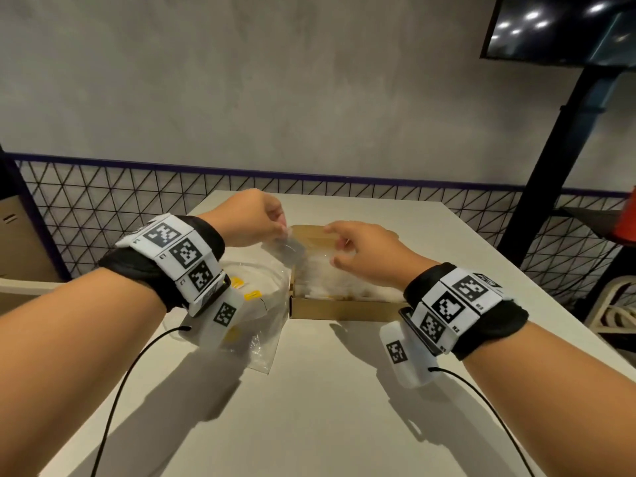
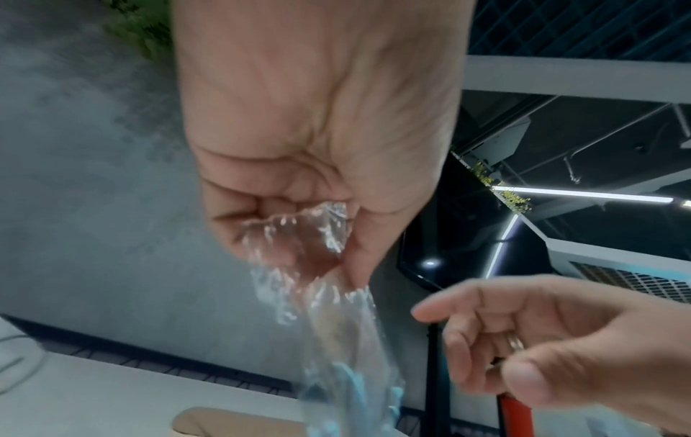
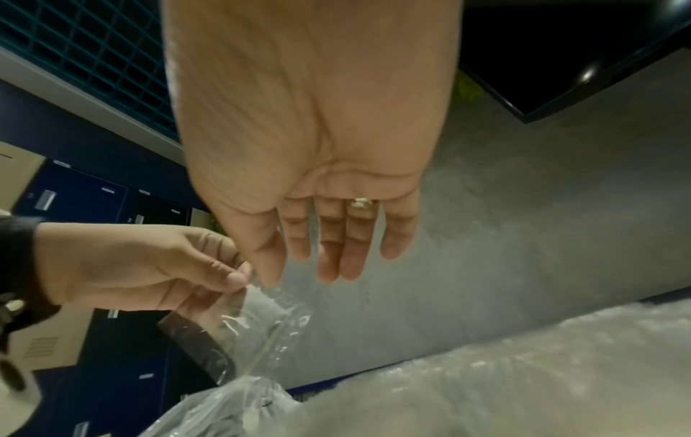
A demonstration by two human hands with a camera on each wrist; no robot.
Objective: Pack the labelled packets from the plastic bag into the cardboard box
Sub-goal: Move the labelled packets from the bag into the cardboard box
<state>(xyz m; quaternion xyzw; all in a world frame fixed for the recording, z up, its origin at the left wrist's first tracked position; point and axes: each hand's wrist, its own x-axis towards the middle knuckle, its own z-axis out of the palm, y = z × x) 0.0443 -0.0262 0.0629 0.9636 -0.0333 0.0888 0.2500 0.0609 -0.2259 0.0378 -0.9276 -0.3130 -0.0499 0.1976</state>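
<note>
Both our forearms reach forward, bare, each wrist wrapped in a black band with white marker blocks. Our left hand [image 1: 253, 216] is raised, knuckles up, fingers [image 2: 239, 227] curled in and thumb [image 3: 228, 279] pressed against them, pinching thin clear film. Our right hand [image 1: 361, 251] sits just beside it, apart from it, palm turned down. Its fingers [image 3: 336, 254] are straight and close together, thumb out toward the left hand, holding nothing. A ring sits on one right finger.
</note>
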